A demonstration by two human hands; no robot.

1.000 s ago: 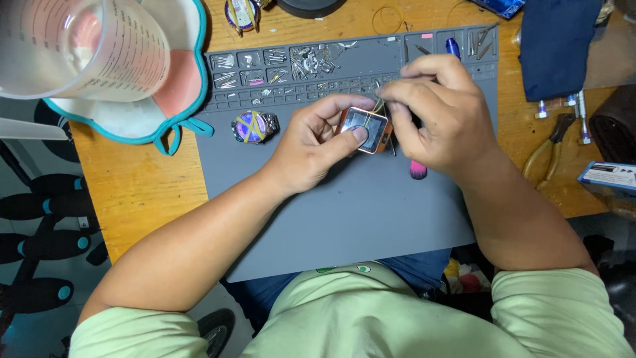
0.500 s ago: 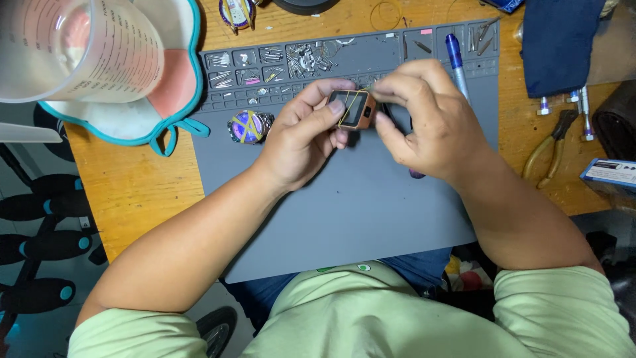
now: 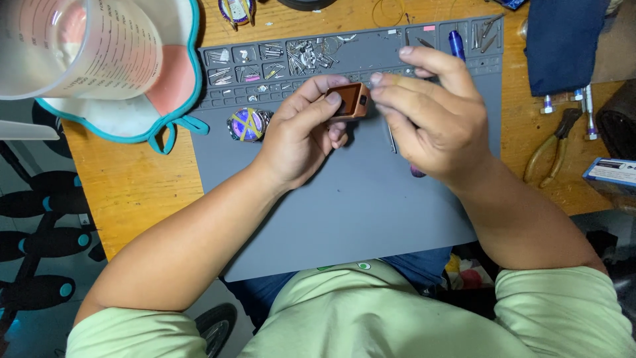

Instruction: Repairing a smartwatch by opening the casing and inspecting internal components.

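Overhead, a grey mat [image 3: 344,205] covers most of a wooden table [image 3: 132,185]; its far edge carries small compartments of screws and metal parts. At upper left a clear measuring cup [image 3: 73,46] stands on a teal-rimmed pad [image 3: 165,99]. A dark blue cloth [image 3: 563,46] lies at upper right, with pliers [image 3: 553,149] below it on the bare wood.

Left hand [image 3: 298,136]: thumb and fingers pinch a small case [image 3: 350,101], holding it above the mat just short of the compartments. Right hand [image 3: 430,119]: fingers loosely curled, fingertips [image 3: 377,79] meeting the case's right end; a thin metal tool [image 3: 391,138] shows beneath the fingers, though the exact grip on it cannot be told.

Case: a small rectangular shell, orange-brown, its dark hollow face tilted toward the left hand. Its long axis runs roughly left to right, slightly raised at the right. The right end wall bears a small dark opening.

Left of the hand, a round watch part [image 3: 248,124] with a purple and yellow face rests on the mat. A blue pen [image 3: 456,44] lies by the compartments.
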